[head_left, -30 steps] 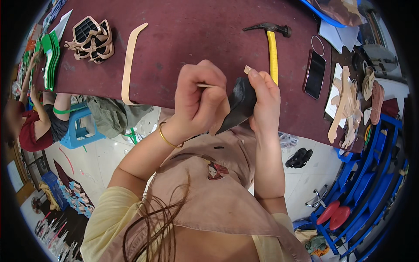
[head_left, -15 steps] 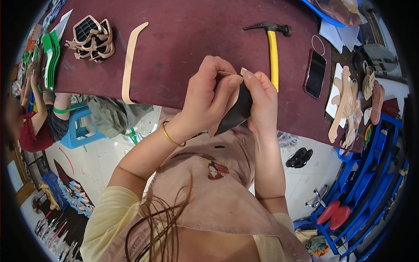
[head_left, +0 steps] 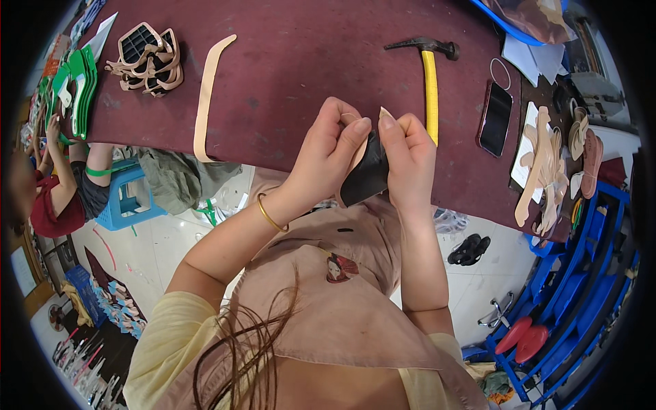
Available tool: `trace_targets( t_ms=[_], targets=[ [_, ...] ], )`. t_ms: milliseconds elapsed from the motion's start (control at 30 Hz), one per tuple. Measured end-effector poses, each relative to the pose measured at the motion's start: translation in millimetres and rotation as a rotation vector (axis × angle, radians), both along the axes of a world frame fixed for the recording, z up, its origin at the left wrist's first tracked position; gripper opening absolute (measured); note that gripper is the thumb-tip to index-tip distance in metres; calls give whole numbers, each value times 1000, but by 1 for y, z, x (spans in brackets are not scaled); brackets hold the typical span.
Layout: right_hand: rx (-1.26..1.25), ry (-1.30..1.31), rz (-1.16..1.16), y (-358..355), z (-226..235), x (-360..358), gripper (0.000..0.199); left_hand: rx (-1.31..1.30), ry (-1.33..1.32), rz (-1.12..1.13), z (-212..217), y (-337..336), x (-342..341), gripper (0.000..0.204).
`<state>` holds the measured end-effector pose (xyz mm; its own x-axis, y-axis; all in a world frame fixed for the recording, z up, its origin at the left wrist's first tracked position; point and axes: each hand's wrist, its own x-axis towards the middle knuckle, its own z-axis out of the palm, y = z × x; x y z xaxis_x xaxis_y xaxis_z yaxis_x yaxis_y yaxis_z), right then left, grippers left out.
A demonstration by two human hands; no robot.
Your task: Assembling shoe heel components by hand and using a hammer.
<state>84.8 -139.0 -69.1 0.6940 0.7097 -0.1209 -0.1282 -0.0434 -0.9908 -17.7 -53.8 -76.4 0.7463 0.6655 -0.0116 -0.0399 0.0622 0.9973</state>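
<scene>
Just over the table's near edge, both hands hold a bendable sheet piece point(head_left: 366, 176), black on one face and beige on the other. My left hand point(head_left: 326, 152) pinches its upper left side between thumb and bent fingers. On the opposite side, the thumb and curled fingers of my right hand point(head_left: 410, 154) close on its upper edge. The piece hangs below the fingertips, curved, with its black face largely showing. My fingers cover its top. Beyond my right hand lies a hammer point(head_left: 430, 96) with a yellow handle, and a long beige strip point(head_left: 205, 102) lies to the left.
Beige-edged black parts point(head_left: 152, 60) are stacked at the far left, near green pieces point(head_left: 83, 92). A phone point(head_left: 495, 117) and beige straps point(head_left: 538, 164) lie on the right. A blue rack point(head_left: 581, 273) stands at right. Another person in a red top point(head_left: 53, 205) sits at left.
My hands have drawn slightly apart at the fingertips, and the right wrist has turned. More of the piece's black face now shows. At far left, the other person's hand has shifted by the green pieces.
</scene>
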Motion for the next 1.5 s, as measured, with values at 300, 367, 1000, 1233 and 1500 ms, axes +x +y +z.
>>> trace_targets(
  t_ms=[300, 367, 1000, 1233, 1500],
  targets=[
    [-83, -305, -96, -2, 17, -14, 31, 15, 0, -4, 0, -5, 12, 14],
    [-75, -331, -122, -4, 15, -14, 30, 92, 44, 5, 1, -5, 16, 16],
    [210, 309, -381, -6, 3, -1, 25, -156, -103, -331, -8, 3, 10, 53],
    [175, -509, -259, -23, 5, -8, 15, -211, 58, -363, -10, 12, -7, 64],
    [-169, -1343, 457, -42, 1, -10, 24, -596, 85, -149, 1, 28, -19, 35]
  ],
)
